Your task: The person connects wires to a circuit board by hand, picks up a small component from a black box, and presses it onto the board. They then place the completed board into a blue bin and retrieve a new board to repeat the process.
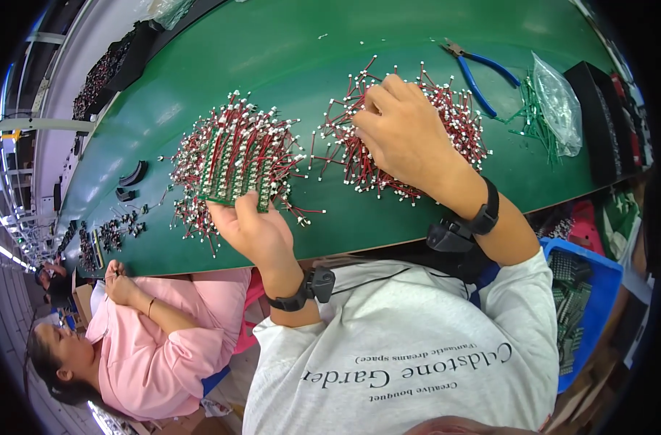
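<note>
The left hand (pixel 261 235) held a green circuit board panel (pixel 234 170) by its near edge, the thumb lying on top and the fingers underneath. Short red wires with white ends lay in rows across that panel, which was tilted above the green workbench (pixel 388 228), a little in from the near edge, in front of the left wire pile (pixel 185 156). The right hand (pixel 403 119) was over the right wire pile (pixel 461 127), its fingers bent inward; whether they pinched a wire could not be told, since the fingertips were hidden. Both heaps were red leads with small white connectors, a bare strip of bench between them. Each wrist carried a dark band, the left band (pixel 290 299) and the right band (pixel 485 210). Toward the far edge, beyond the right heap, lay blue-handled cutters (pixel 482 72) with their handles spread. Nearer the right end were thin green strips (pixel 537 130), a clear plastic bag (pixel 559 105) and a black box (pixel 593 116). Below the near edge, at the right, a blue bin (pixel 607 290) held green boards (pixel 569 312). Small dark parts (pixel 116 235) lay scattered toward the left end, where a co-worker in pink (pixel 163 348) sat along the near edge.
</note>
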`<act>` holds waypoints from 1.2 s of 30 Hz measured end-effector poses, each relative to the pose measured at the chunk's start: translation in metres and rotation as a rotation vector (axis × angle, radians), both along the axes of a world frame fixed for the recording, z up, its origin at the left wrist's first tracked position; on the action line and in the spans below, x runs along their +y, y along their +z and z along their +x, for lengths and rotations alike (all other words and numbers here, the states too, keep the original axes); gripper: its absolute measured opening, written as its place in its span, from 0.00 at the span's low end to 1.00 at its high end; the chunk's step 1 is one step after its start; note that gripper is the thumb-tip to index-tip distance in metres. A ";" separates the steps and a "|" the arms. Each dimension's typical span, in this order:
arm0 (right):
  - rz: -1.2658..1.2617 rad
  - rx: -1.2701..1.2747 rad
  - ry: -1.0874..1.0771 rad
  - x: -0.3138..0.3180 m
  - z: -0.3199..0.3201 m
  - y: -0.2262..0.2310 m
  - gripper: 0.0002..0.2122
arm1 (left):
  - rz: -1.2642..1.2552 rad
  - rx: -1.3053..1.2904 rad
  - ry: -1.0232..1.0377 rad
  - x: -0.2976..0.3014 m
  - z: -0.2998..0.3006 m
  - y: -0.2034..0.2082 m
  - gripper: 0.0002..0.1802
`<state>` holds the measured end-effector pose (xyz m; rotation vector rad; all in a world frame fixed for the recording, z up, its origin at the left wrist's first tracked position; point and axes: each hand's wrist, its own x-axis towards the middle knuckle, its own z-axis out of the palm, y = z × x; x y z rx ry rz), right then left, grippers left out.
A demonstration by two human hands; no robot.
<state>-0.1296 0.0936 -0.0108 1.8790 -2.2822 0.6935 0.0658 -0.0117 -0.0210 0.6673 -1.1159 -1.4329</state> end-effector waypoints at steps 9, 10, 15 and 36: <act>-0.072 -0.006 0.242 -0.013 0.005 -0.023 0.07 | 0.160 0.133 -0.067 0.002 0.007 0.001 0.29; -0.121 -0.115 0.308 -0.015 0.005 -0.023 0.07 | 0.157 0.135 -0.065 0.002 0.006 0.001 0.29; -0.253 -0.429 0.318 -0.014 0.002 -0.011 0.05 | 0.251 0.198 -0.177 0.010 -0.008 0.001 0.30; -0.440 -0.630 0.306 -0.004 0.018 0.001 0.03 | 0.077 0.143 -0.384 0.041 -0.048 -0.013 0.44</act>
